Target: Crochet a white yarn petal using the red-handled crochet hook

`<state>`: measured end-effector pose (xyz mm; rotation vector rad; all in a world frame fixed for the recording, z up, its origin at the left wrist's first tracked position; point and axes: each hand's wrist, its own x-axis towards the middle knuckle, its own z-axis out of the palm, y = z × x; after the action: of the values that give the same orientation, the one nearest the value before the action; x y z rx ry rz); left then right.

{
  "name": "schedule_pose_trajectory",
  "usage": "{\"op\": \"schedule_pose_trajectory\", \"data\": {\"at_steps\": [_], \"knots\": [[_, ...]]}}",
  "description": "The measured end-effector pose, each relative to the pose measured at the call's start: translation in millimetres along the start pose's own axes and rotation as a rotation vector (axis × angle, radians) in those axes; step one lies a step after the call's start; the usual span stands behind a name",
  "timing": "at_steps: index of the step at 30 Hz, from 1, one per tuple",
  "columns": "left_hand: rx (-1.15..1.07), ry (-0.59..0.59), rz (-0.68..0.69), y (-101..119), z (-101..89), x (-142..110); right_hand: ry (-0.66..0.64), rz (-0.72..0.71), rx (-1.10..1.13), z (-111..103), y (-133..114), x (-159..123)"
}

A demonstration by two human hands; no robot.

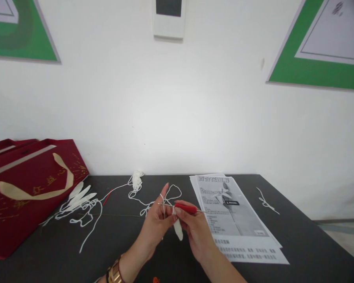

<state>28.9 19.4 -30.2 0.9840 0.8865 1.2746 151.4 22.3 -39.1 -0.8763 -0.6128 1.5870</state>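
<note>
My right hand (pixel 193 224) grips a crochet hook (pixel 186 208) by its red handle, the metal tip pointing left. From between both hands hangs a small white crocheted petal (pixel 178 230). My left hand (pixel 157 220) pinches the work near its top, with white yarn (pixel 174 188) running over the raised index finger. That yarn loops behind the hand and leads back to a bundle of white yarn (pixel 137 179) near the wall. The stitches at the hook are too small to make out.
Several finished white petals (pixel 81 196) with trailing yarn lie at left beside a dark red gift bag (pixel 32 196). A thin red stick (pixel 107 196) is near them. Printed pattern sheets (pixel 242 212) lie right of my hands, and a short yarn piece (pixel 267 203) is farther right.
</note>
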Motion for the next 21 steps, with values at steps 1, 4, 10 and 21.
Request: {"op": "schedule_pose_trajectory", "data": {"at_steps": [1,4,10,21], "knots": [[0.002,0.003,0.003,-4,-0.3,1,0.002,-0.007,0.008,0,1,1],[0.023,-0.004,0.033,-12,-0.2,3,0.013,-0.038,0.041,-3,3,4],[0.089,-0.044,0.010,-16,-1.2,4,0.013,-0.049,0.064,-9,7,11],[-0.004,-0.213,-0.108,-15,-5.4,5,-0.056,-0.018,0.109,-14,-14,16]]}}
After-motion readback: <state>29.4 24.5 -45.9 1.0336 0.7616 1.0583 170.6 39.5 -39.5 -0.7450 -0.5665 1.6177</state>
